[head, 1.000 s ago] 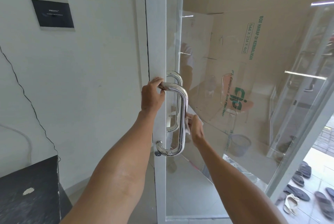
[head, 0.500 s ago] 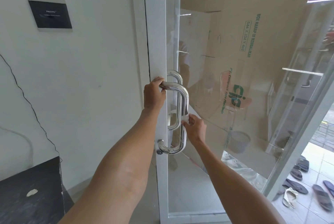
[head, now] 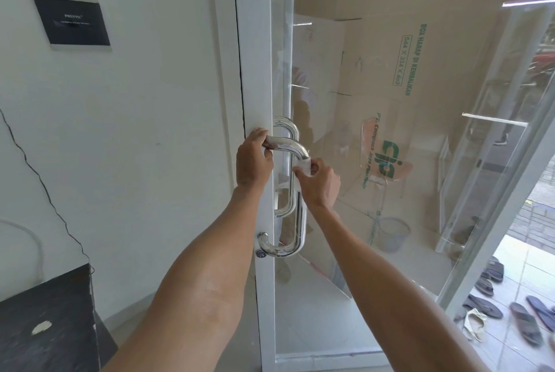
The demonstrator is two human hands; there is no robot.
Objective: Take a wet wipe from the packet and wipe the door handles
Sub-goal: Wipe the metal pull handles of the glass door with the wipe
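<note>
Head view, the only one here: the left hand curls around the top horizontal arm of the chrome door handle, close to the white door frame, its grip pressed together on the bar to steady the door. The right hand sits just below the upper bend of the same handle, thumb and fingers pinching a small white wet wipe against the vertical bar. A second handle shows through the glass door on the far side. The wipe packet is not in sight. The step in hand looks like wiping the upright bar and the bend. To do it well, the wipe should wrap the bar all the way round, with the grip firm enough to drag without the wipe bunching or slipping out; a twist of the wrist while sliding would reach the back face next to the glass. The curved corner and both mounting ends near the frame want their own pass, as does the patch under the left hand, which will need to shift aside. The far-side handle appears not yet reached.
</note>
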